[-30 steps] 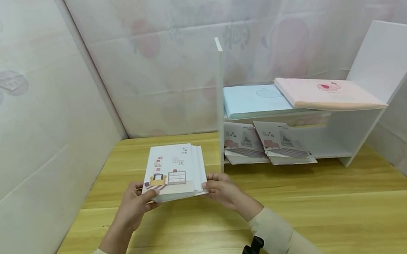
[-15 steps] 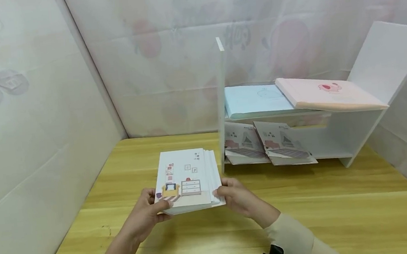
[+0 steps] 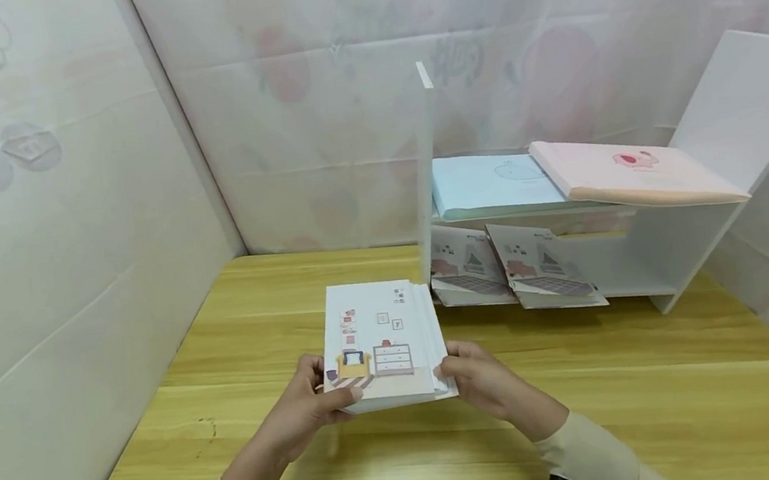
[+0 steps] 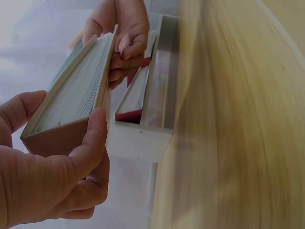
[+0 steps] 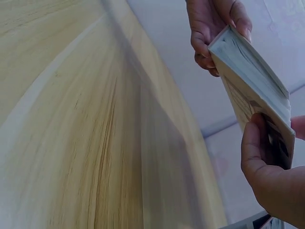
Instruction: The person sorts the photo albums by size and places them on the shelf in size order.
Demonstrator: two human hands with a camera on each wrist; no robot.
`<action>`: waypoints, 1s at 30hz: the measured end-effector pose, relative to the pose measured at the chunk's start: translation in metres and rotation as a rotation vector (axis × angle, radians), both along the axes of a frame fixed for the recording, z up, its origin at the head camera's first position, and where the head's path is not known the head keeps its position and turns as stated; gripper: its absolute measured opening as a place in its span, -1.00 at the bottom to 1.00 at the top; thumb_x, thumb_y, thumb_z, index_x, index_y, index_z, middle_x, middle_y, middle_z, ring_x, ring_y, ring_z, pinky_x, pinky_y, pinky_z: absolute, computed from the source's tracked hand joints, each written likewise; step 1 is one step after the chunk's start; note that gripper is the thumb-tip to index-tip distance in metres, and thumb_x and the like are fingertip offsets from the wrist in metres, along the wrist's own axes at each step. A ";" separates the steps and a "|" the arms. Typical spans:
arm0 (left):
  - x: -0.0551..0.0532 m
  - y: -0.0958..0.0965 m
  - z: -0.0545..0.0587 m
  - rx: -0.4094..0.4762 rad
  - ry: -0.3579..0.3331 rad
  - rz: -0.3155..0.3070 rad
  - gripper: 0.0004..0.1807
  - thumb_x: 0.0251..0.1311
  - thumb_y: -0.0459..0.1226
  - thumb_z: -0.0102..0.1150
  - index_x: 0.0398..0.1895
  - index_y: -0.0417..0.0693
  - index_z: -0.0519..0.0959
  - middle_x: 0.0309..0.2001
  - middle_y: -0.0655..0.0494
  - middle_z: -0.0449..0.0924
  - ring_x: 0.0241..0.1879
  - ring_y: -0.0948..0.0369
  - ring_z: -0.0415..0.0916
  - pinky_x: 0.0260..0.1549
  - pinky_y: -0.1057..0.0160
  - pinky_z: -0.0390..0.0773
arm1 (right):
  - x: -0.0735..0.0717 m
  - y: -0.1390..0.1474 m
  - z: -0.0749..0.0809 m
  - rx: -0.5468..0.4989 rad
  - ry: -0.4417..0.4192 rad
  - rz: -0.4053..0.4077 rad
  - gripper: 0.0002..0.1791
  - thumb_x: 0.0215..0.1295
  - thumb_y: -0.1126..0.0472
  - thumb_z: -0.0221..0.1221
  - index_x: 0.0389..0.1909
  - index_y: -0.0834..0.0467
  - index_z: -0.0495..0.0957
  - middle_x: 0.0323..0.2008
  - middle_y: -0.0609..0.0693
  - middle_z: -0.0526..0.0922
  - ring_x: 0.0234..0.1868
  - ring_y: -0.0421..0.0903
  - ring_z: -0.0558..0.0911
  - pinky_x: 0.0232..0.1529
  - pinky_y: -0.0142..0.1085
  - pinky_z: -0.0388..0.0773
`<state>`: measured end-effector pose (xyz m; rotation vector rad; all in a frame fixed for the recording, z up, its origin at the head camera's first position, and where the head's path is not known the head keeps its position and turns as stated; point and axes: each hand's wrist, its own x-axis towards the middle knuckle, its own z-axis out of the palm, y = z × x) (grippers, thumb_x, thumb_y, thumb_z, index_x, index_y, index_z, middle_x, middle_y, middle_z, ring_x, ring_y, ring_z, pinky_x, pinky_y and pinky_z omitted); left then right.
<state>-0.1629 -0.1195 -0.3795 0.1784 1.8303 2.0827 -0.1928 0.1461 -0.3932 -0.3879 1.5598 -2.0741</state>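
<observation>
In the head view a white hardcover book [image 3: 383, 334], its cover printed with an armchair and a chest of drawers, is held over the table between both hands. My left hand [image 3: 303, 405] grips its left lower corner, thumb lying on the cover. At the opposite side my right hand [image 3: 494, 381] pinches the right lower edge, thumb on top. The left wrist view shows the pages [image 4: 78, 90] spreading in a wedge from the spine, with finger and thumb on the two covers. From the right wrist, the book [image 5: 252, 81] appears tilted between the two hands.
A white shelf [image 3: 423, 150] stands at the back right of the wooden table [image 3: 653, 384]. On top lie a light blue book [image 3: 491, 186] and a pink book [image 3: 637, 170], overlapping. Two printed books [image 3: 545, 262] lean out of the lower compartment. Pale cloth walls enclose the back and left.
Both hands have carried the book to the right and slightly nearer the person, closer to the shelf's left side. Their grip looks the same. The head view has shifted slightly.
</observation>
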 end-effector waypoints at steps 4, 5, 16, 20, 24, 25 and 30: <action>0.003 0.010 0.000 -0.002 0.014 -0.015 -0.46 0.10 -0.40 0.20 -0.09 -0.23 0.00 -0.09 -0.21 0.15 -0.22 0.07 0.43 -0.24 0.13 0.54 | 0.002 0.010 -0.001 -0.003 0.026 0.023 -0.44 0.15 0.49 -0.13 0.20 0.60 0.08 -0.07 0.10 0.56 -0.13 -0.07 0.57 -0.12 -0.27 0.50; 0.003 0.012 -0.001 0.000 0.015 -0.017 -0.46 0.10 -0.40 0.20 -0.10 -0.23 0.01 -0.09 -0.21 0.15 -0.22 0.07 0.43 -0.23 0.12 0.55 | 0.002 0.013 -0.001 -0.004 0.031 0.029 -0.45 0.15 0.49 -0.13 0.19 0.60 0.08 -0.08 0.09 0.57 -0.13 -0.07 0.57 -0.12 -0.28 0.50; 0.008 0.036 -0.005 0.054 0.022 -0.110 -0.45 0.05 -0.40 0.26 -0.17 -0.23 0.02 -0.11 -0.24 0.16 -0.21 0.01 0.45 -0.18 -0.03 0.55 | 0.011 0.050 -0.002 -0.055 0.058 0.104 -0.43 0.21 0.49 -0.18 0.27 0.54 0.04 -0.02 0.10 0.57 -0.09 -0.05 0.58 -0.05 -0.26 0.48; 0.010 0.046 -0.005 0.065 0.046 -0.119 -0.46 0.02 -0.43 0.28 -0.19 -0.24 0.04 -0.12 -0.23 0.21 -0.25 0.05 0.48 -0.23 0.00 0.57 | 0.012 0.062 0.001 -0.049 0.070 0.111 -0.42 0.21 0.49 -0.19 0.29 0.54 0.01 -0.01 0.10 0.57 -0.10 -0.05 0.58 -0.07 -0.26 0.50; 0.012 0.056 -0.006 0.080 0.055 -0.129 -0.46 0.00 -0.43 0.27 -0.20 -0.23 0.05 -0.11 -0.24 0.29 -0.26 0.06 0.52 -0.25 0.03 0.58 | 0.014 0.073 0.003 -0.051 0.064 0.118 -0.44 0.21 0.50 -0.19 0.27 0.53 0.05 -0.02 0.10 0.57 -0.11 -0.04 0.59 -0.08 -0.26 0.51; 0.012 0.058 -0.006 0.084 0.055 -0.134 -0.46 0.00 -0.44 0.27 -0.20 -0.22 0.04 -0.11 -0.24 0.32 -0.25 0.06 0.52 -0.25 0.04 0.58 | 0.014 0.076 0.003 -0.056 0.061 0.122 -0.46 0.22 0.50 -0.20 0.26 0.52 0.08 -0.02 0.11 0.57 -0.11 -0.04 0.59 -0.08 -0.26 0.51; 0.014 0.066 -0.005 0.065 0.055 -0.161 -0.49 -0.01 -0.48 0.22 -0.21 -0.23 0.05 -0.13 -0.24 0.40 -0.23 0.07 0.54 -0.23 0.16 0.57 | 0.015 0.089 0.003 -0.085 0.050 0.151 -0.53 0.24 0.51 -0.23 0.19 0.35 0.27 -0.04 0.12 0.58 -0.12 -0.06 0.59 -0.10 -0.26 0.52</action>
